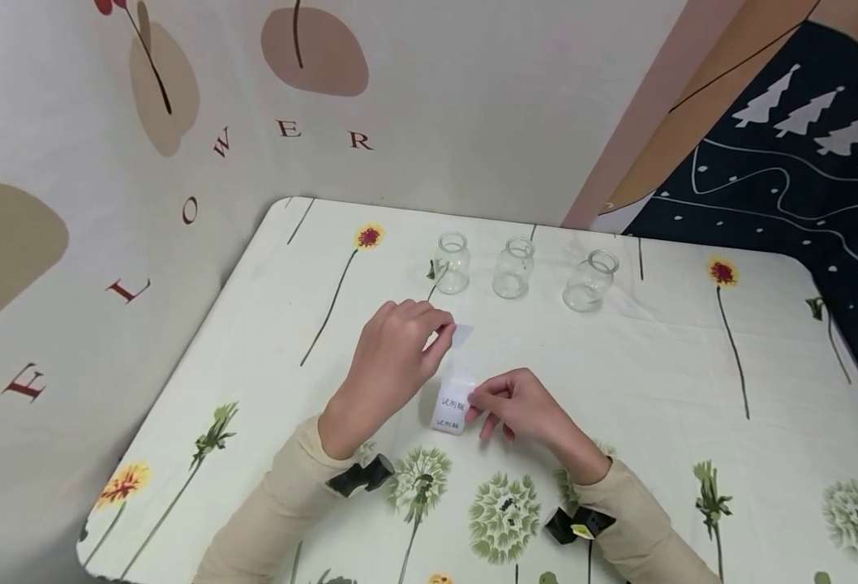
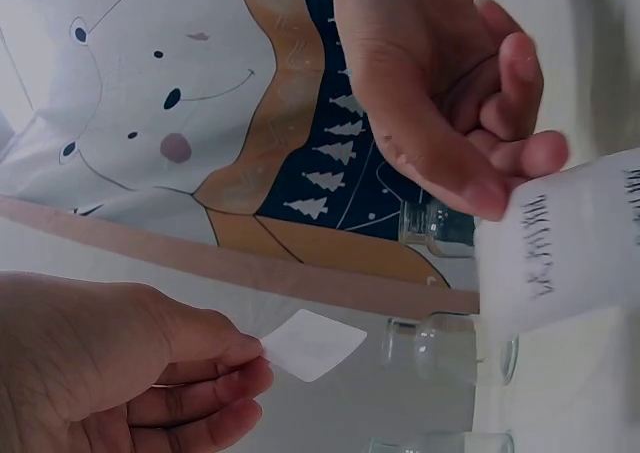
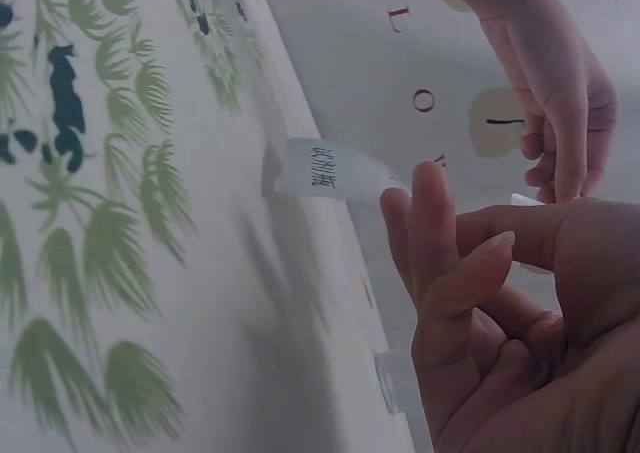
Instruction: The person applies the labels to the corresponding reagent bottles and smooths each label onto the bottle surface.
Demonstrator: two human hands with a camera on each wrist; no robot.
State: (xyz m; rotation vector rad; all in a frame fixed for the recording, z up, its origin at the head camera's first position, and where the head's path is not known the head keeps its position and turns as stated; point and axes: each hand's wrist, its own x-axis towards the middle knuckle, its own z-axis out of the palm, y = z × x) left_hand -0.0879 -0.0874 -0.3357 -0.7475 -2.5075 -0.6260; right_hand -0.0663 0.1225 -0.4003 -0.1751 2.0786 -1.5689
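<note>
In the head view my left hand (image 1: 400, 345) pinches one edge of a small whitish label (image 2: 316, 345) between thumb and fingertip. The label hangs out past the fingertips and no writing shows on it. Lower and to the right, my right hand (image 1: 524, 410) grips the right edge of a label sheet (image 1: 449, 407) between thumb and finger. Handwritten dark characters run in two rows across this sheet. It is slightly curved in the right wrist view and held above the table. Beyond the hands stand a left glass jar (image 1: 452, 272), a middle glass jar (image 1: 512, 272) and a right glass jar (image 1: 589, 284).
A white tablecloth (image 1: 662, 381) printed with flowers and dandelions covers the table. Behind it hangs a pale printed curtain (image 1: 473, 105) with letters, and a dark printed part (image 1: 787, 178) with white trees is at the right. All three jars are lidless.
</note>
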